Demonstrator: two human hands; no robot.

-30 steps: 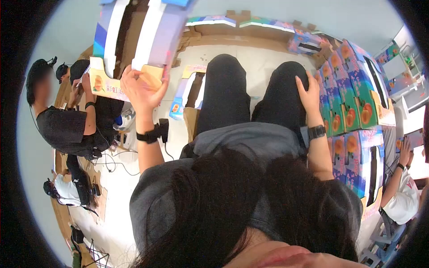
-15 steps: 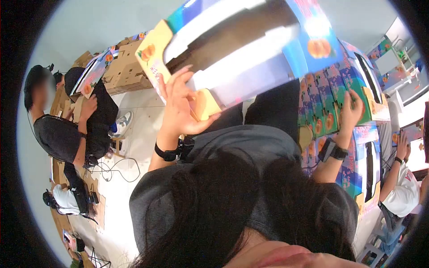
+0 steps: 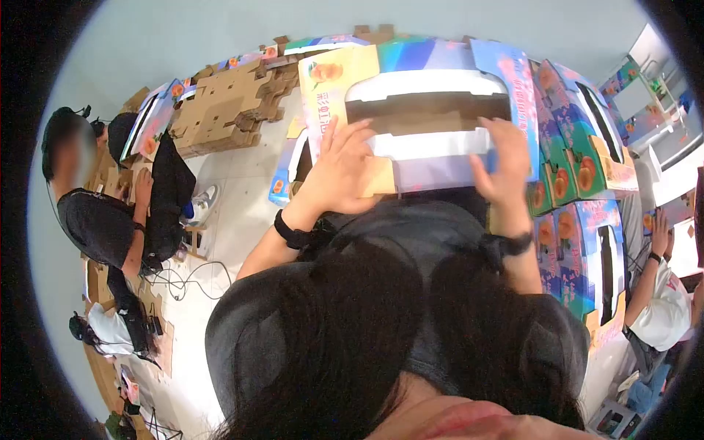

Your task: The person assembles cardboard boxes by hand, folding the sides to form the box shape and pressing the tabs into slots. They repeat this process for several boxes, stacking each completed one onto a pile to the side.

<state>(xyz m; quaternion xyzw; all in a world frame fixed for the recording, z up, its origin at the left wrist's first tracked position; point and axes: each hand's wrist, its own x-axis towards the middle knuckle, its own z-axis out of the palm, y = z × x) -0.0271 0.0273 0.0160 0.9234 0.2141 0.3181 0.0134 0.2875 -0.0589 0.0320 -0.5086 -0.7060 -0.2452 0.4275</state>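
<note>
In front of my body is a colourful cardboard fruit box (image 3: 433, 167), with a long window cut in its upper face showing a brown inside. My left hand (image 3: 334, 165) grips its yellow near-left corner, fingers over the face and thumb stretched along the near edge. At the right end, my right hand (image 3: 504, 158) hovers over the blue panel with thumb and fingers apart, slightly blurred. Another printed box (image 3: 281, 176) shows partly behind my left hand.
Stacked fruit boxes (image 3: 579, 242) stand to my right. Flat brown cardboard (image 3: 220, 110) lies in piles at the left. A person in black (image 3: 99, 224) works on the left with a printed box; another in white (image 3: 660, 308) is at the right. A cable (image 3: 183, 282) lies on the floor.
The box has come down and levelled out in front of me, still with my left hand on it. My right hand has left the stacked boxes and moved left to the box's right end.
</note>
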